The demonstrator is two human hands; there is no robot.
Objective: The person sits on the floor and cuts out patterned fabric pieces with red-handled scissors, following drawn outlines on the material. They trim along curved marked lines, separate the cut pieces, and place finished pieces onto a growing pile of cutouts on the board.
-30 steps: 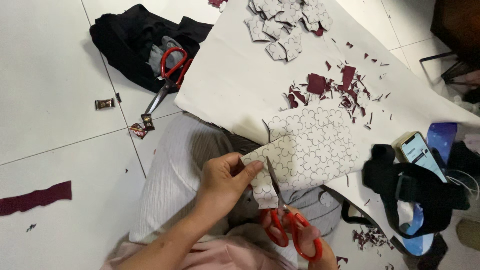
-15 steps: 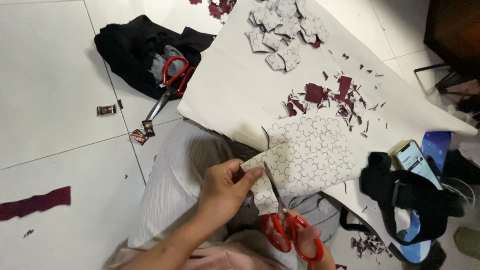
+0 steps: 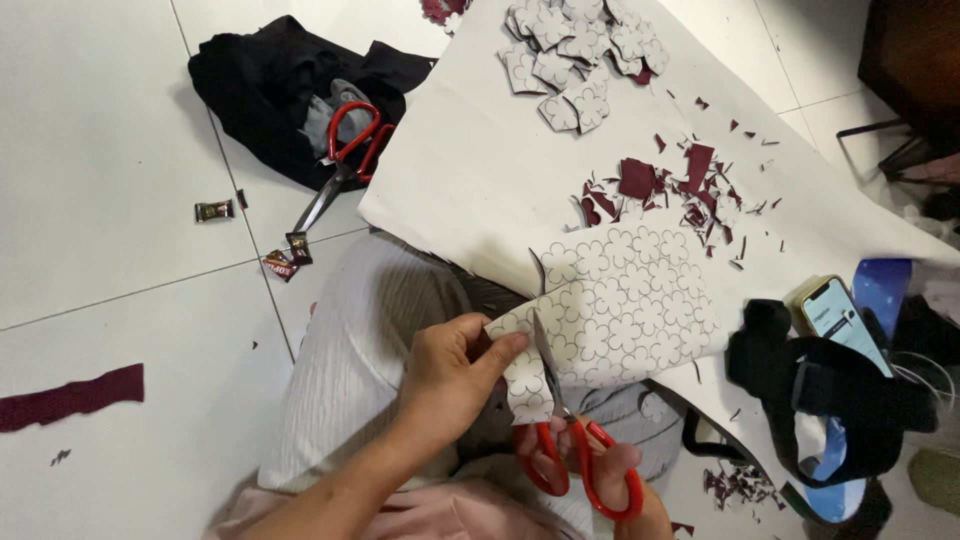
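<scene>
I'm mid-cut: my left hand (image 3: 450, 375) pinches the flower-patterned sheet (image 3: 620, 315) over my lap, my right hand (image 3: 585, 470) grips the red scissors (image 3: 565, 440); next, steer around a petal outline.

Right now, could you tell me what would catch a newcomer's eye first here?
At bottom centre, the right hand works red-handled scissors through a flower-patterned sheet that the left hand pinches. A second pair of red scissors lies on black cloth at upper left, and a pile of cut-out flower shapes sits at the top.
</scene>
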